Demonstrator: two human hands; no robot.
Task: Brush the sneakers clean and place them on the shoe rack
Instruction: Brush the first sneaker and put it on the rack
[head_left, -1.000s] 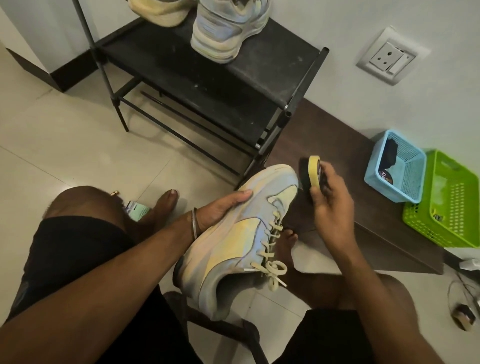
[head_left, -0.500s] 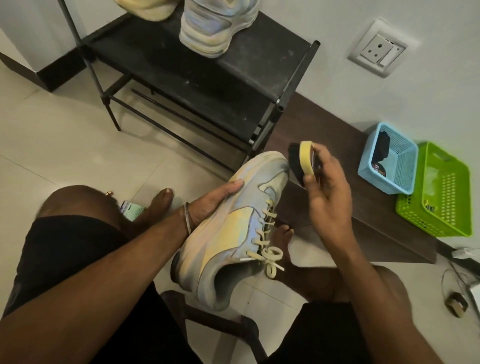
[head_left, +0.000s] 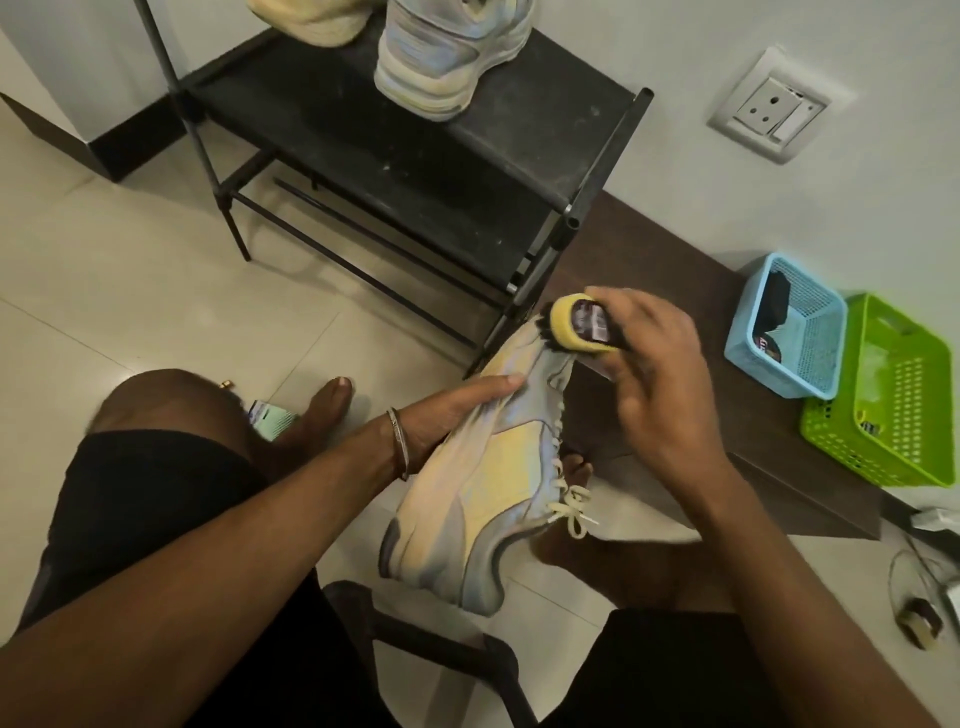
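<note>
Head view, items listed left to right.

Small green-and-white packet (head_left: 271, 418): on the floor tiles (head_left: 130, 312), near the person's bare foot, partly hidden behind the knee.

Left hand (head_left: 457, 410): fingers straight and laid along the side of the sneaker (head_left: 488, 467), palm under it, carrying it; a metal bangle (head_left: 397, 441) sits on the wrist.

Shoe rack (head_left: 415, 166): black frame, far centre, standing against the wall; dusty top shelf. On it, at the far edge, a cream shoe (head_left: 311, 21), cut off by the frame, and just right of it a second sneaker (head_left: 447, 57), heel toward the camera, upright.

Sneaker in hand: pale grey, blue and yellow panels, cream laces tied in a bow, toe pointing far, heel near, held above the floor between the person's knees, tilted on its side.

Brush (head_left: 576, 325): yellow back with a label, dark bristles touching the toe of the held sneaker.

Right hand (head_left: 654, 374): fingers curled round the brush, gripping it from the right; slightly blurred.

Dark brown low table (head_left: 675, 291): along the wall, right of the rack.

Blue basket (head_left: 784, 327): on the table, holding a dark object.

Green basket (head_left: 893, 400): touching the blue one, on its right.

Wall socket (head_left: 774, 106): white, on the far wall, above the table.

Cable and small round object (head_left: 919, 623): on the floor, far right, near edge.
</note>
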